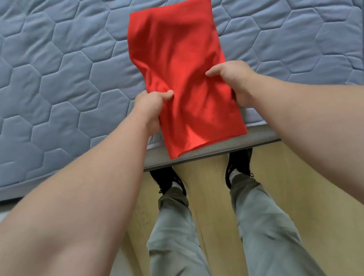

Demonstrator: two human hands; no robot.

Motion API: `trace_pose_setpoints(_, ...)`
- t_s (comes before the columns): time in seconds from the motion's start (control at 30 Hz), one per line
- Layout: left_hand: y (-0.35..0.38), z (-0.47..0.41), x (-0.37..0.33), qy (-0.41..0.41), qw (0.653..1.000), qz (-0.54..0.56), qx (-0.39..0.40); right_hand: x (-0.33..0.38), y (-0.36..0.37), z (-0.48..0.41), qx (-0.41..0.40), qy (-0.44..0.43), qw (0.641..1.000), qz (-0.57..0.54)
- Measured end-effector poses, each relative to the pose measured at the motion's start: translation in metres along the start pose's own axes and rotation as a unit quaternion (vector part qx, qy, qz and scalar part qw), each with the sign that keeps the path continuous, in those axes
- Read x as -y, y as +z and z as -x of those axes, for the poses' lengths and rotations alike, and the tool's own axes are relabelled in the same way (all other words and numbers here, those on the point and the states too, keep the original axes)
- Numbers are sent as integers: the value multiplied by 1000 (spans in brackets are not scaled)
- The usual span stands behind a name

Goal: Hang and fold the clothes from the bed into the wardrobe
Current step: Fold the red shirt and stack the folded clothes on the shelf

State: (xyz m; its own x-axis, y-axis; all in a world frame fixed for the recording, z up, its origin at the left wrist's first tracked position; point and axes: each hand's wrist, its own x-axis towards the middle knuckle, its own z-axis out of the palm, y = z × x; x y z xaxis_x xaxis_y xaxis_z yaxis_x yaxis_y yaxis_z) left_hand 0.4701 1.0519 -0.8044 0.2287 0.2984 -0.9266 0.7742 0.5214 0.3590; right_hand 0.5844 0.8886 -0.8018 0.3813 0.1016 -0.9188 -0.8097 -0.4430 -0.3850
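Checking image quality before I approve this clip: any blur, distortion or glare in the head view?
Head view: wide-angle distortion bows the mattress edge and swells near forearms; the red garment looks oversaturated, its folds softly shaded; left hand and right hand gripping it are reasonably sharp; no glare.

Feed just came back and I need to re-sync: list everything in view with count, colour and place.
red garment: 1, red, folded into a long strip, over the mattress, near end past its front edge
mattress: 1, blue-grey, hexagon quilting, upper frame
side band: 1, grey mesh, mattress front edge
floor: 1, light wood, below the bed
shoes: 2, black, on the floor at the bed edge
trousers: 1, grey-green, lower centre
left hand: 1, grips the garment's left edge
right hand: 1, grips its right edge
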Motion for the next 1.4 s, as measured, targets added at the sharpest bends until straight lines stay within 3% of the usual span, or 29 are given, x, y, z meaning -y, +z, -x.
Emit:
trace_pose_setpoints(0.13, -5, 12, -5, 89, 993, 2, -74, 8, -11, 14, 23, -37, 999, -6)
trace_pose_setpoints(0.3, -21, 66, -26, 265, 959, -95, -41, 15, -17, 56, -8, -113, 993, -30)
trace_pose_setpoints(0.37, -28, 93, -36, 294, 947, -131, -13, 15, -23, 79, -15, -151, 988, -21)
trace_pose_setpoints(0.47, -41, 131, -41, 272, 938, -212, 2, 14, -33, 114, 58, -185, 981, -20)
trace_pose_setpoints(0.53, -51, 146, -38, 253, 930, -268, -6, 16, -39, 130, 110, -180, 977, 40)
trace_pose_setpoints(0.63, -60, 147, -40, 210, 947, -245, 0, 23, -42, 134, 142, -161, 969, 119)
trace_pose_setpoints(0.8, -46, 100, -46, 158, 984, -82, -31, 33, -29, 93, 85, -114, 990, 4)
trace_pose_setpoints(0.87, -36, 73, -36, 125, 991, -37, -43, 20, -19, 71, 78, -87, 993, 11)
trace_pose_setpoints(1.0, -22, 41, -14, 67, 994, -69, -56, -3, 1, 47, 29, -46, 998, 37)
trace_pose_setpoints(1.23, -28, 36, -15, 49, 995, -62, -62, -7, 9, 43, -24, -98, 993, 66)
trace_pose_setpoints(1.4, -44, 30, -8, 52, 997, -46, -44, -12, 0, 44, -56, -87, 992, 65)
